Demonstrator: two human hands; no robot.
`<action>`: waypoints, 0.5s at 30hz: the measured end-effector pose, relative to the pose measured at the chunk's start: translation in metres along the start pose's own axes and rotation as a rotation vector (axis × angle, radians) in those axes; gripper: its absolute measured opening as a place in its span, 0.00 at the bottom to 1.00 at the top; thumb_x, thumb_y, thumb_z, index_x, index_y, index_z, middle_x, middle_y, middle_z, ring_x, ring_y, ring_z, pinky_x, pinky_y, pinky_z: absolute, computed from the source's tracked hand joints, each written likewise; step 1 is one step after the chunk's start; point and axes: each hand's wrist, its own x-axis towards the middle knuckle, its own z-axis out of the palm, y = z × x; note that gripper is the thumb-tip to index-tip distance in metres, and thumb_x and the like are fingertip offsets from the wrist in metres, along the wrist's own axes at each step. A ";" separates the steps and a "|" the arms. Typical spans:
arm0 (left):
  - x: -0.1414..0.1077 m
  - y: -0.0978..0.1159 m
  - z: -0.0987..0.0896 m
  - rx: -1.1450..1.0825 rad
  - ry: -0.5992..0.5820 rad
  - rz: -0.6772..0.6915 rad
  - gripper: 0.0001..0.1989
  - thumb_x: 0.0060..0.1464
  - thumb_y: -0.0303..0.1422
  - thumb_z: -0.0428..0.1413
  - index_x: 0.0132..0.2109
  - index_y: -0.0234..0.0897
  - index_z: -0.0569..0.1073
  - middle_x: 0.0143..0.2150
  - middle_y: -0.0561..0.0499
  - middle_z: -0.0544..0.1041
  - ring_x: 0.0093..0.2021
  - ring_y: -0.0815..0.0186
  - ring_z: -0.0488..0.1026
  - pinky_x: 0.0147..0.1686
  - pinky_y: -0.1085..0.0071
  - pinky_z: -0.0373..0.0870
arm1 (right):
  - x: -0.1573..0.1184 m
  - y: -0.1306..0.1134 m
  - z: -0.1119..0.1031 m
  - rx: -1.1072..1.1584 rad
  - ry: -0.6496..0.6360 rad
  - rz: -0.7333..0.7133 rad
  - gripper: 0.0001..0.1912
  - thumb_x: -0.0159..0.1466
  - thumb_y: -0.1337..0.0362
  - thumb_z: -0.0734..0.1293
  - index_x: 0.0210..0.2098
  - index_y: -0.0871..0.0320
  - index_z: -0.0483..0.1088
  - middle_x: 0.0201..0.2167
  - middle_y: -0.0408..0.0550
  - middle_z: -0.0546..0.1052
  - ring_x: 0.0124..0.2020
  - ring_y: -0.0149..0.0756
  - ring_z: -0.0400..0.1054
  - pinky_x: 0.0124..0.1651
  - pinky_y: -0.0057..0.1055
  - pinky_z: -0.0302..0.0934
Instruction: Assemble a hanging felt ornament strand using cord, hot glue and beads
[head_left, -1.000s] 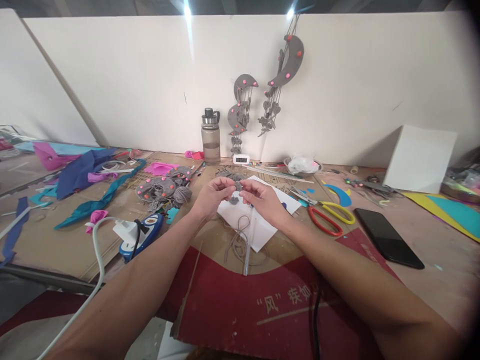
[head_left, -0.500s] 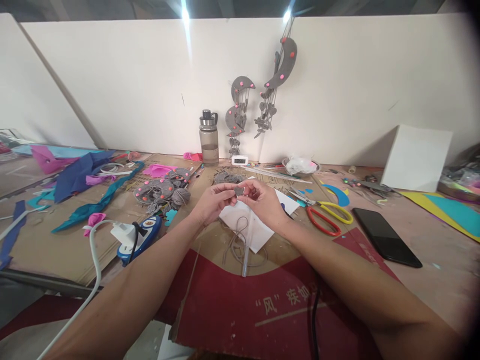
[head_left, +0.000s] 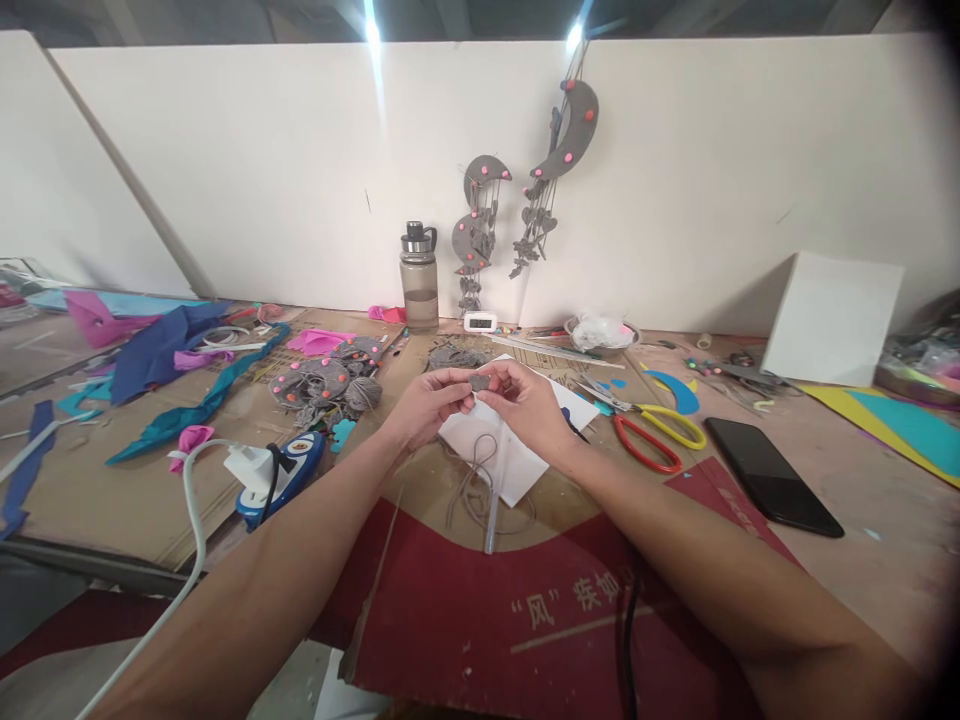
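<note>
A small dark grey felt piece (head_left: 478, 382) is pinched between the fingertips of my left hand (head_left: 431, 402) and my right hand (head_left: 525, 400). Both hands are closed on it, over a white paper sheet (head_left: 525, 478). Its full outline is partly covered by the fingers. Below the hands a clear glue stick (head_left: 492, 515) lies across the paper and the cardboard. Loops of grey cord (head_left: 469, 495) are spread around it. Scissors (head_left: 649, 440) with one red and one yellow handle rest to the right of my right hand.
A black phone (head_left: 772, 475) lies at right. Left are a blue-and-white power strip (head_left: 289, 475) with a white plug and a pile of grey felt and yarn (head_left: 330, 380). A water bottle (head_left: 419, 285) stands by the wall, where grey felt moons (head_left: 581, 130) hang. Cardboard (head_left: 450, 620) covers the front.
The two hands stay together with the grey felt piece between them; the fingers of the right hand have shifted slightly over it. The view has moved a little. Nothing else has changed.
</note>
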 end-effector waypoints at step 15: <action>-0.001 0.003 0.007 0.000 0.073 0.006 0.15 0.40 0.32 0.67 0.37 0.31 0.79 0.24 0.52 0.73 0.25 0.74 0.66 0.28 0.75 0.61 | -0.002 -0.001 0.000 -0.039 0.055 -0.016 0.10 0.58 0.62 0.68 0.40 0.54 0.74 0.32 0.43 0.75 0.32 0.31 0.67 0.36 0.29 0.61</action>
